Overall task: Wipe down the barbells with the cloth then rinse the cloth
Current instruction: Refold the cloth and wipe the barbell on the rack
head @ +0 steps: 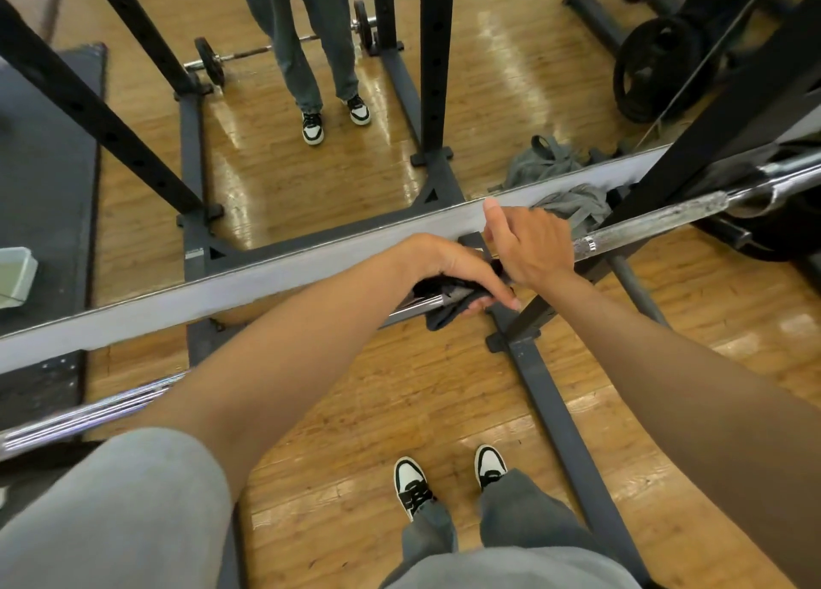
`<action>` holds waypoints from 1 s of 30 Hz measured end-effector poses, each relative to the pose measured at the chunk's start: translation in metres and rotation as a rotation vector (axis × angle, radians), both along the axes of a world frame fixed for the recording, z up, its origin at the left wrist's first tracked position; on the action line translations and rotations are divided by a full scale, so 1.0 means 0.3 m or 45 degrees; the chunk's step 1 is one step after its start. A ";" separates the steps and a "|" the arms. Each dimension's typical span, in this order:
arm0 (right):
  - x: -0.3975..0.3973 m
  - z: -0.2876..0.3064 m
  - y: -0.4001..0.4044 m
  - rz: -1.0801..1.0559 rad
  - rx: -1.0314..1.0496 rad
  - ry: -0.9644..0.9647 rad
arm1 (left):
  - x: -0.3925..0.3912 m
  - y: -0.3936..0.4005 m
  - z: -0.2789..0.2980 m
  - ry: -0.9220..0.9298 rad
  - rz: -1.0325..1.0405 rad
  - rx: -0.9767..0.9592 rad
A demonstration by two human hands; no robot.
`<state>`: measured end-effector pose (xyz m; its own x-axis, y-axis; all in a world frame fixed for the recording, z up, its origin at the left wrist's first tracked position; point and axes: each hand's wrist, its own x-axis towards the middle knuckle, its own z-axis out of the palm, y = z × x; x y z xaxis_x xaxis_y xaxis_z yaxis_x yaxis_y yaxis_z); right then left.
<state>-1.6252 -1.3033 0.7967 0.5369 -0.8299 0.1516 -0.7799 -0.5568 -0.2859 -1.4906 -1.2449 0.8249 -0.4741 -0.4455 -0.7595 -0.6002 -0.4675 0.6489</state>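
- The barbell [657, 220] lies across the rack [693, 157] at waist height, running from lower left to upper right in front of a wall mirror [311, 153]
- The dark cloth [448, 306] is wrapped round the bar's middle; the left hand [448, 273] has its grip closed over the cloth and the bar together
- The right hand [528, 251] rests on the bar just beside it, fingers curled over, steadying
- To wipe well, I judge: keep the cloth snug all round the shaft; slide along the knurling in long strokes; twist so the underside is reached
- A pale tub [15, 277] sits on the floor mat at far left, well apart
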 end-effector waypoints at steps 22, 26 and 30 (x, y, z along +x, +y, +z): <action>-0.137 0.045 -0.138 0.279 -0.009 -0.031 | -0.211 0.048 -0.007 -1.195 0.151 -1.135; -0.147 0.055 -0.126 0.261 0.117 0.003 | -0.078 0.252 -0.013 -1.390 0.354 -1.083; -0.144 0.059 -0.101 0.247 0.013 0.039 | -0.087 0.292 -0.026 -1.514 0.495 -1.111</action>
<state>-1.6683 -1.3336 0.8143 0.6912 -0.7119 0.1246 -0.6668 -0.6946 -0.2701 -1.5169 -1.1574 0.8171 0.4513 -0.8912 -0.0456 -0.8905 -0.4530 0.0414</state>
